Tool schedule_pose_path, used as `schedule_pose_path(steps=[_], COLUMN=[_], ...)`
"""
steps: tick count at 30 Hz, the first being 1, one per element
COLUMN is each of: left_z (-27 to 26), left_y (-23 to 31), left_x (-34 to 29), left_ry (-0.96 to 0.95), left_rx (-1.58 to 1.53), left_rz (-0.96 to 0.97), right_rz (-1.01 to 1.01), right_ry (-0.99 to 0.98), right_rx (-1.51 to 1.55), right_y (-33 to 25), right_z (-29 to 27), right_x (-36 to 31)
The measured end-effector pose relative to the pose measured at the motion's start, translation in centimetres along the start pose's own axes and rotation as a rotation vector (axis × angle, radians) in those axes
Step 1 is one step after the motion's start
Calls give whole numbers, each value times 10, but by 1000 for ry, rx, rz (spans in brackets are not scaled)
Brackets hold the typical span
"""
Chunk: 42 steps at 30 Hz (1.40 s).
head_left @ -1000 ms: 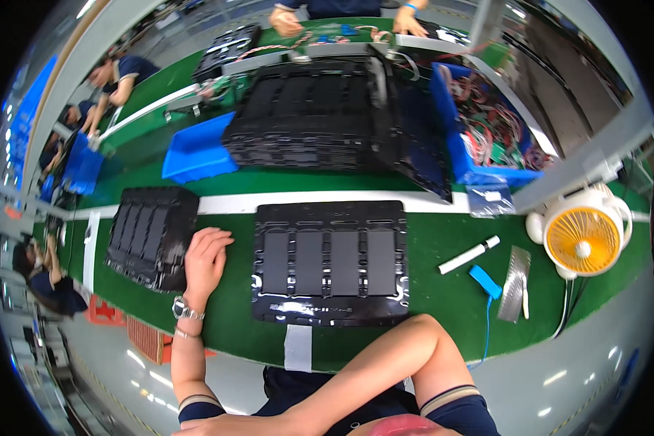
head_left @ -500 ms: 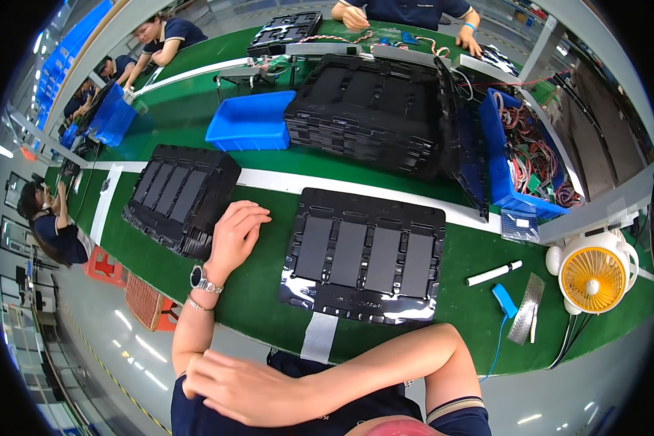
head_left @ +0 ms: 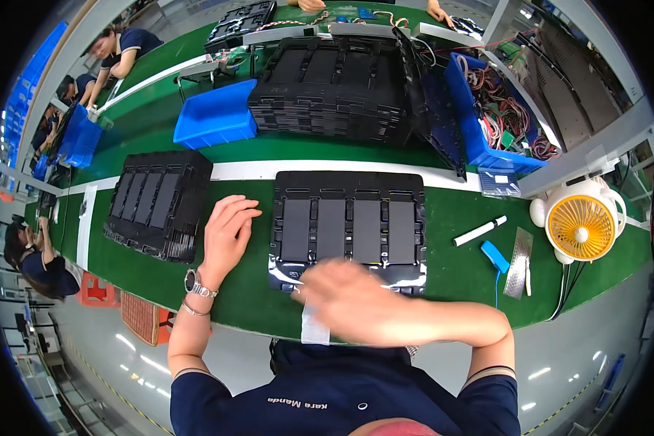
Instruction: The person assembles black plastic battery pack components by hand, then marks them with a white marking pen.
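Note:
My left hand (head_left: 227,234) lies on the green table with its fingers stretched out and nothing in them. It rests between a stack of black moulded plastic trays (head_left: 152,207) and a single black tray (head_left: 349,181) in front of me. That single tray holds several flat dark-grey rectangular panels (head_left: 330,231) side by side. My right hand (head_left: 345,301) is over the tray's near edge, smeared by motion, so its fingers cannot be made out. A strip of whitish tape (head_left: 314,330) on the table edge is partly covered by this hand.
Farther back stand an empty-looking blue bin (head_left: 214,120), a tall stack of black trays (head_left: 327,94) and a blue bin of wires (head_left: 479,149). To the right are a white marker (head_left: 479,230), a blue corded tool (head_left: 495,256) and a yellow-and-white fan (head_left: 580,227). Co-workers sit beyond.
My right hand has swung from beside my left forearm, near my chest, rightward and forward over the tray's near edge. My left hand stays on the table. The whole view has shifted a little.

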<state>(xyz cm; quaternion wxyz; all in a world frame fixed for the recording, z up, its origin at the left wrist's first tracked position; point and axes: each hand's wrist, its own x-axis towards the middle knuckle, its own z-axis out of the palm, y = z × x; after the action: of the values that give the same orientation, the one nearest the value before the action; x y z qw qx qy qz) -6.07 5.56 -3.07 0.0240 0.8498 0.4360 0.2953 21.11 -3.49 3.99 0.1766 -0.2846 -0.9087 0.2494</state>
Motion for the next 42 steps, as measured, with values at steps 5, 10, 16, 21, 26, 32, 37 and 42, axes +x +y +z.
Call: schedule_pose_path(steps=[5, 10, 16, 21, 26, 32, 37, 42], left_z=[5, 4, 3, -2, -1, -2, -2, 9], left_y=[31, 55, 59, 56, 49, 50, 55, 58], left_x=[23, 40, 31, 29, 24, 27, 28, 20], left_ry=[-128, -321, -558, -539, -524, -463, -396, -252], left_rx=[-52, -17, -142, -101, -67, -104, -307, -656], left_rz=[-7, 49, 37, 16, -17, -10, -191, -385], right_rz=[449, 551, 540, 509, 491, 483, 464, 459], right_ry=[180, 229, 209, 234, 231, 224, 235, 240], right_rx=[-519, -545, -489, -468, -468, -480, -511, -515], right_y=[45, 72, 81, 87, 88, 87, 89, 88], right_z=[-5, 13, 30, 29, 26, 27, 26, 24], right_x=[-27, -38, -43, -45, -44, -44, -45, -43])
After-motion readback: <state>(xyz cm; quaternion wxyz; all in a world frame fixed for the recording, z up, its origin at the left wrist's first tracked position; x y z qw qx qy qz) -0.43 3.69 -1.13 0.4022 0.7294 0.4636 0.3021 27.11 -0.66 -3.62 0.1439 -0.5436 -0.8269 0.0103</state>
